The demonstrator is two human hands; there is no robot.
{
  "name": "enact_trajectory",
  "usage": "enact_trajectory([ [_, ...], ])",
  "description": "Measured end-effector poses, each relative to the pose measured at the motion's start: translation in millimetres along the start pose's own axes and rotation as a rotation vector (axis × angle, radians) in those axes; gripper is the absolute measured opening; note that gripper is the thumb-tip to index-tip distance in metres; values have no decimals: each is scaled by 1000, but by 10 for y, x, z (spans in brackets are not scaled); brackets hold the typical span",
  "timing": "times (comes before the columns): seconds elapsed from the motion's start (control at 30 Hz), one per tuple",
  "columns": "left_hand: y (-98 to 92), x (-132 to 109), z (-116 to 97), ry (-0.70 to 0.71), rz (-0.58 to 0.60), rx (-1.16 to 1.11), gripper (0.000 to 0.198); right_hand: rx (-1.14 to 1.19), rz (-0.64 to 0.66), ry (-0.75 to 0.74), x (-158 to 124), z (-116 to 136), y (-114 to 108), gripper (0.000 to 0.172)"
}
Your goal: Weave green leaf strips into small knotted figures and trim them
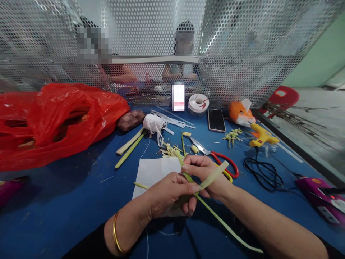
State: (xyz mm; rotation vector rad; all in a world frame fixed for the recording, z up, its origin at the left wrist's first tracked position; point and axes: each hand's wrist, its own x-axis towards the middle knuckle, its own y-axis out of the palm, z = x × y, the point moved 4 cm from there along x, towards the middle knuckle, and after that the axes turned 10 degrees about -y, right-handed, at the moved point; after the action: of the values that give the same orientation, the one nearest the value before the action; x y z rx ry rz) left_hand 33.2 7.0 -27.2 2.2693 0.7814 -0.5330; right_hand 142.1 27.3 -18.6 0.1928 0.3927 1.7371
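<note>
From where I stand, the pale green plant strip point(215, 174) is up in the person's hands, just above the near part of the bench. Its broad end pokes out to the right and a thin tail trails down toward the near edge; whether that is one piece or several crossed together, I can't tell. The left hand point(174, 187) is closed on it, thumb pressed down over the crossing, while the right hand point(205, 166) pinches the upper length between thumb and fingertips. The two hands all but meet.

I'd let the left thumb keep the crossing firm and have the right hand guide gently, easing along the grain, since fibre like this probably splits if bent sharply. The loose tail is best kept free of the sleeves.

Beneath lies a white sheet point(155, 171), good for catching scraps. Just beyond are the shavings point(168, 150) and the scissors point(207, 152), blades apart, so the right forearm wants care there. Further out sit two stalks point(128, 149), the white thread bundle point(154, 122) and, off right, the yellow glue gun point(261, 136), its cord coiled on the blue bench point(88, 201).
</note>
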Motion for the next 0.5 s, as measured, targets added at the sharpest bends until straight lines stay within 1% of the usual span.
enact_trajectory([
  [0.1, -18, -22, -79, 99, -63, -114, 27, -24, -44, -33, 60, 36, -69, 29],
  [0.2, -80, -78, -202, 248, -140, -279, 23, -34, -93, -105, 104, 106, -127, 30],
  [0.27, -130, -123, -282, 359, -192, -344, 23, -71, -81, -137, 103, 141, -124, 29],
  [0.33, -163, -149, -334, 438, -218, -366, 25, -109, -14, -171, 79, 166, -79, 29],
  [0.43, -176, -132, -345, 470, -207, -361, 27, -151, 81, -206, 24, 189, 12, 25],
  [0.5, -179, -104, -320, 445, -199, -355, 27, -186, 71, -215, -4, 200, 42, 20],
])
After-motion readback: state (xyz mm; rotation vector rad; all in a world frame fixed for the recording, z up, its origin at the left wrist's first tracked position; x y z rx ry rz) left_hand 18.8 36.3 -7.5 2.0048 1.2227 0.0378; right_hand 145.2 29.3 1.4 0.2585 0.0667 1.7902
